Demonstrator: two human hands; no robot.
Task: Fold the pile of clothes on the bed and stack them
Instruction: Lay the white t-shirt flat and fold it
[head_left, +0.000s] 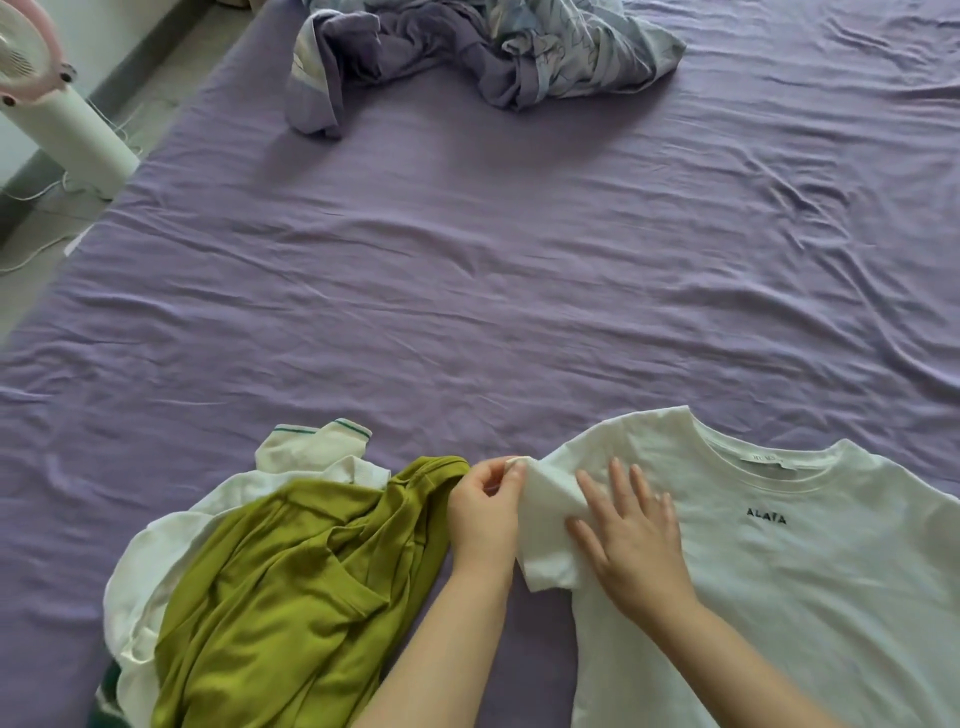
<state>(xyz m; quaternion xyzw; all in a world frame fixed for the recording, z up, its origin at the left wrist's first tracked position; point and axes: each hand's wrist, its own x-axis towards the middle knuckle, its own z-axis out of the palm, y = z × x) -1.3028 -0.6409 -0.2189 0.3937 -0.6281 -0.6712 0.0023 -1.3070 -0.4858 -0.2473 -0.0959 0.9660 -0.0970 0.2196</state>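
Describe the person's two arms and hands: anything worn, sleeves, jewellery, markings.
Both forearms are bare to the frame's edge; no sleeve shows. The left hand and right hand wear no gloves, and no rings, watch or bracelet are visible. The fingers carry no visible polish.

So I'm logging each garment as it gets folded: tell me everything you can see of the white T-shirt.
The white T-shirt lies front up, spread flat on the purple sheet, neck away from the person. Thin knit by its look, round ribbed collar, inner label, small dark chest lettering. The left hand pinches its sleeve, folding it inward; the right hand presses flat beside it.
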